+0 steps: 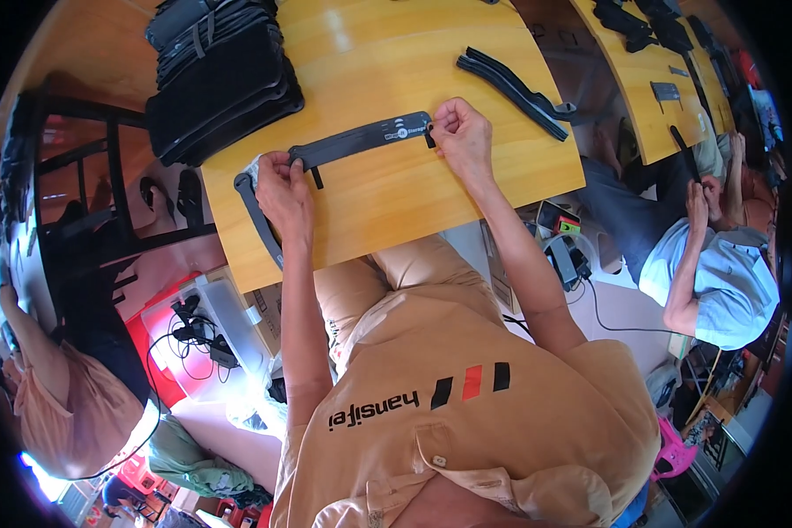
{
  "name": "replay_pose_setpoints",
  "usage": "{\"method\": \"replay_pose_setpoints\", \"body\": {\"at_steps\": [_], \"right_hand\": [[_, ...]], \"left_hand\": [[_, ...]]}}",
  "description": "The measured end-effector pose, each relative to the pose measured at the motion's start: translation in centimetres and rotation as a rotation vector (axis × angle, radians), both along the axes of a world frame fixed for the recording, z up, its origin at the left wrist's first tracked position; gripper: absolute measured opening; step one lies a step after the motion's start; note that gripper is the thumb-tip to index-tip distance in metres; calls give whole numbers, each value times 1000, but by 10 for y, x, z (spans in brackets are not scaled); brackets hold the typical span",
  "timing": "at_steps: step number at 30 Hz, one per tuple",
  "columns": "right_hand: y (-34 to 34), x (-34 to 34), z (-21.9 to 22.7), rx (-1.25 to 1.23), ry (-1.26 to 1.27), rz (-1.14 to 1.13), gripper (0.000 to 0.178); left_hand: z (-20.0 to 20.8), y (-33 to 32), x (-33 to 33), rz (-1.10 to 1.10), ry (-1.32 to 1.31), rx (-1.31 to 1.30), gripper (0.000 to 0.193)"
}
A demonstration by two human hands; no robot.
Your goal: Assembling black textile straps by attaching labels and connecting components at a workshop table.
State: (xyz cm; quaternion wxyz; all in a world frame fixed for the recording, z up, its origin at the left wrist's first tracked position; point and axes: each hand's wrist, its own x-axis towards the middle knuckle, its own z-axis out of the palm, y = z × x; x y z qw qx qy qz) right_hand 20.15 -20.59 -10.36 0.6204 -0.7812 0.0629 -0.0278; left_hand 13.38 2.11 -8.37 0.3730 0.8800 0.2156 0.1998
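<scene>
A dark grey strap (356,143) with white print lies stretched crosswise over the yellow table. My left hand (286,195) pinches its left end, where a short black tab (318,179) hangs toward me. At the right end, the fingers of my right hand (465,141) are closed on the strap beside a small black piece (430,137). Another dark strap (257,216) runs down past the table's left edge, next to my left hand. What lies under my fingertips is hidden.
A tall stack of black fabric pieces (220,97) stands at the table's (370,207) far left. Several long black strips (515,90) lie at the right. Co-workers sit on both sides, one at another table (647,123). A clear bin with cables (207,339) is below left.
</scene>
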Motion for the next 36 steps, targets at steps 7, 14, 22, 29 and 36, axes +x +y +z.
{"method": "replay_pose_setpoints", "body": {"at_steps": [7, 14, 22, 29, 36], "right_hand": [[0, 1, -3, -43, -24, 1, 11], [0, -4, 3, -148, -153, 26, 9], [-5, -31, 22, -605, -512, 251, 24], [5, -46, 7, -860, -542, 427, 49], [-1, -46, 7, -916, -479, 511, 52]], "left_hand": [[-4, 4, 1, 26, 48, -111, 13], [-5, 8, 0, 34, -35, 68, 16], [14, -39, -14, -425, -33, 445, 53], [-9, -57, -13, -622, 134, 590, 69], [-11, -55, -14, -605, 150, 578, 69]]}}
